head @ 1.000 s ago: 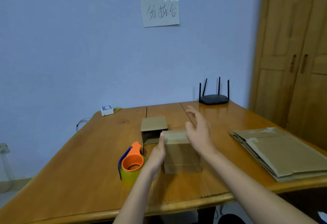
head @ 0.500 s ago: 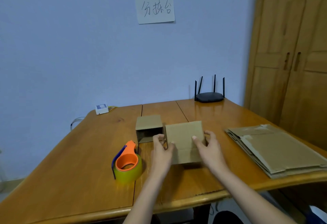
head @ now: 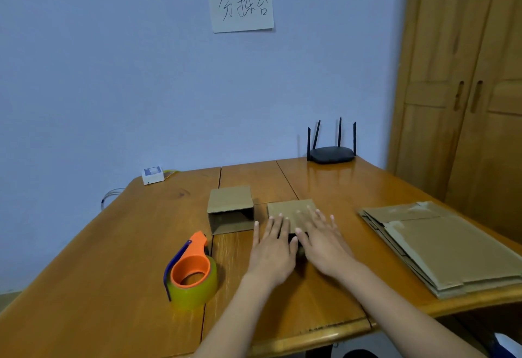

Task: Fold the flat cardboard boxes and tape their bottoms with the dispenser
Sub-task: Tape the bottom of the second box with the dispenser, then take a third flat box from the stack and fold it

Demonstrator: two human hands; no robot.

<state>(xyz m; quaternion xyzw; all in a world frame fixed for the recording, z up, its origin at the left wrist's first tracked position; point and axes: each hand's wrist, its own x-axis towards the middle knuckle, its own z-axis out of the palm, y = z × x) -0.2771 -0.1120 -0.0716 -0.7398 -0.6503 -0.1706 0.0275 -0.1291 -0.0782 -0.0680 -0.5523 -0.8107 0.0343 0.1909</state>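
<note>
Left hand (head: 271,250) and right hand (head: 324,244), fingers straight and spread, press flat on the cardboard box (head: 292,212), just right of the folded box (head: 230,209). Hold the flaps flush under even pressure before reaching left for the tape dispenser (head: 192,271).

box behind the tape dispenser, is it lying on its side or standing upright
On its side: the folded box shows its open mouth facing the camera, dark interior visible, a closed wall on top, resting on the table.
</note>
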